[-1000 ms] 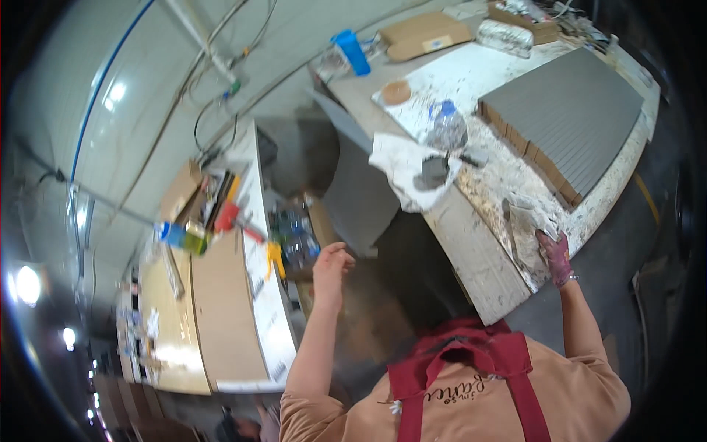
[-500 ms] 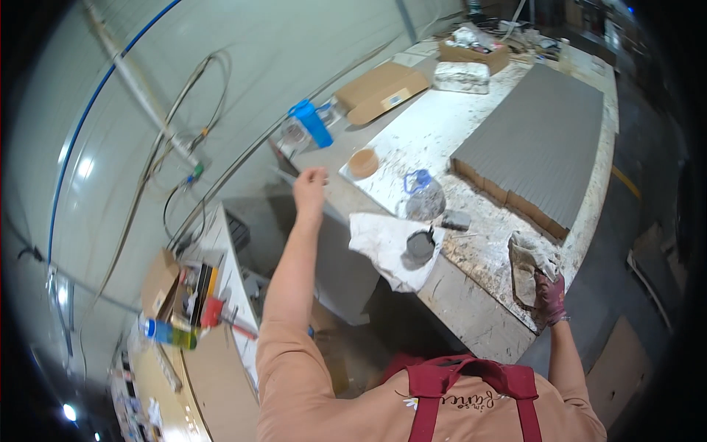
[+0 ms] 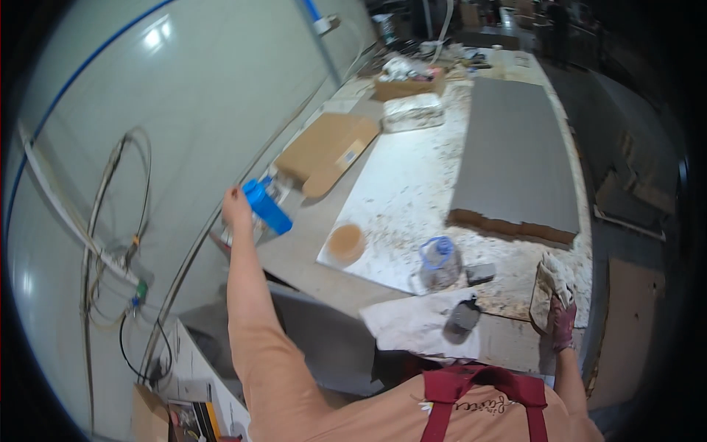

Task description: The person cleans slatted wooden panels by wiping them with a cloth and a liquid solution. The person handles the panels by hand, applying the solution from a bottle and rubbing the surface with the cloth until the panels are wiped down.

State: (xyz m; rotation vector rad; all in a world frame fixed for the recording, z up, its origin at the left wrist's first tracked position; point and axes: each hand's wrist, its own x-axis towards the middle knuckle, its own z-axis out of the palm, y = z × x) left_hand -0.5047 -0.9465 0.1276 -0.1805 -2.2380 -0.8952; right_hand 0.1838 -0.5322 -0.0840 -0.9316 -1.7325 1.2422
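My right hand (image 3: 564, 324), in a maroon work glove, grips a stained pale rag (image 3: 551, 289) at the table's near right corner. My bare left hand (image 3: 237, 208) reaches to the table's left edge, right beside an upright-leaning blue bottle (image 3: 268, 208). Its fingers are curled together; what they hold, if anything, is hidden. Clear plastic lies partly hidden behind that hand. Between my arms, a white cloth (image 3: 403, 324) hangs over the near table edge with a dark grey lump-like item (image 3: 464, 315) on it. Beyond it stand a clear jug (image 3: 440, 269) with a blue handle and a small grey block (image 3: 480, 273).
A thick grey sheet (image 3: 515, 158) with ragged brown edges covers the table's right side. A round tan tub (image 3: 346, 242), a flat cardboard box (image 3: 328, 152), a white wrapped block (image 3: 414, 113) and a filled carton (image 3: 409, 86) stand leftward and farther back. The wall (image 3: 184, 96) borders the left.
My view has swung so the table sits more squarely ahead. My left hand has moved left and forward to the blue bottle. The right hand keeps its grip on the rag.
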